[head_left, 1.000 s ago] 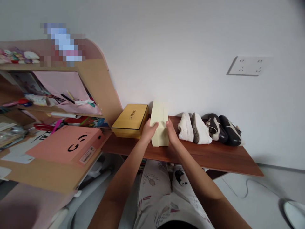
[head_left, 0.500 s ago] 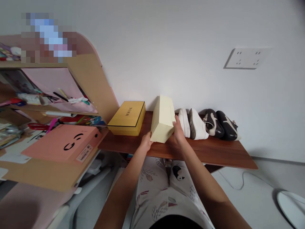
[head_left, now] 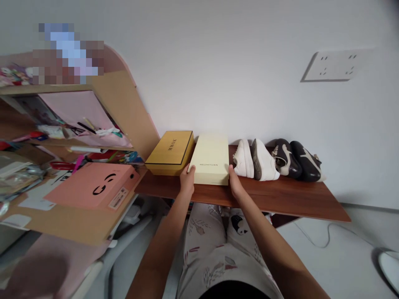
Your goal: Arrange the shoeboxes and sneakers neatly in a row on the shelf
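A cream shoebox [head_left: 210, 151] with small lettering near its front edge lies flat on the brown wooden shelf board [head_left: 274, 197]. My left hand [head_left: 187, 179] grips its front left corner, thumb on top. At the front right corner, my right hand [head_left: 234, 180] presses against the side, so the box is held between both hands. Close on the left is a yellow shoebox [head_left: 171, 151] with a dark-edged lid. To the right of the cream box stands a pair of white sneakers [head_left: 264, 162], and beyond them a pair of black shoes [head_left: 288, 162].
A pink box [head_left: 93, 182] lies on the cluttered desk [head_left: 71, 230] at the left, below shelves holding stationery. Behind the board rises a white wall with a socket panel [head_left: 336, 66]. A cable [head_left: 326, 241] runs over the floor at the right.
The cream box was tilted with its narrow side up; now it rests flat, lettered face upward, beside the yellow box. Both hands stayed on it, the left shifting to its left corner.
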`<state>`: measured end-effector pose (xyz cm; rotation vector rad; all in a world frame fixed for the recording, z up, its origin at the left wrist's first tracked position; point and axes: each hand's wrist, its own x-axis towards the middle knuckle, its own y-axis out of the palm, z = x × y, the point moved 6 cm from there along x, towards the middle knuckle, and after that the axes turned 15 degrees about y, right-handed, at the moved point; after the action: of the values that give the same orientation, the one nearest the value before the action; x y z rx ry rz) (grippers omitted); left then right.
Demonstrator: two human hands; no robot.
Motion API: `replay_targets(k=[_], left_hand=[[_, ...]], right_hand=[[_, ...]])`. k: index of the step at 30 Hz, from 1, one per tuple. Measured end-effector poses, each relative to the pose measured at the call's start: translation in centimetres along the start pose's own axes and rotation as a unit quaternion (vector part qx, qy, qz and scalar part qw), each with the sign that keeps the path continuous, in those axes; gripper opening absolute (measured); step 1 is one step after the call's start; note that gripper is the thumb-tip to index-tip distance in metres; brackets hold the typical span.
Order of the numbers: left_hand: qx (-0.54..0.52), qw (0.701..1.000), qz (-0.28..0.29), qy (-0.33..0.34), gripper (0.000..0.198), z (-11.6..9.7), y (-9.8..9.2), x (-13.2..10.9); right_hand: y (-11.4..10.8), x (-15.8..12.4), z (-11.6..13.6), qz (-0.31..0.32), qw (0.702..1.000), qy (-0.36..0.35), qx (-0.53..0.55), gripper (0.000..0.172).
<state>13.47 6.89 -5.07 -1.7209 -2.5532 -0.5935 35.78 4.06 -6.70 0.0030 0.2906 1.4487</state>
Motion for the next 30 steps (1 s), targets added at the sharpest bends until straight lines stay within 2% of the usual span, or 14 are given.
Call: replay_targets(k=[4,11,18,22,26,30], left_hand=[[0.039,0.999,0.013,0.028,0.045,0.7,0.1,0.0],[0.074,0.995,0.044,0.051,0.048,0.7,0.5,1.0],[0.131,0.987,0.018,0.094,0.047,0.9,0.8,1.7],[0.211,0.969,-0.013,0.128,0.043,0.1,1.0,1.5],[0.302,0.941,-0.021,0.151,0.039,-1.0,1.3,1.4],[0.331,0.931,-0.03,0.152,0.035,-2.1,1.7,1.7]], right_hand=[[-0.3,0.3,-0.1,-0.012,0.999,0.007,-0.032,0.066],[0.1,2.1,0.4,-0.012,0.996,-0.021,-0.084,0.068],[0.4,2.6,0.7,-0.027,0.996,-0.008,-0.084,0.066],[0.4,1.9,0.8,-0.034,0.995,-0.017,-0.09,0.068],[0.0,0.9,0.5,-0.062,0.992,-0.004,-0.109,0.07],[0.6,0.5,1.0,-0.061,0.99,-0.005,-0.131,0.07]])
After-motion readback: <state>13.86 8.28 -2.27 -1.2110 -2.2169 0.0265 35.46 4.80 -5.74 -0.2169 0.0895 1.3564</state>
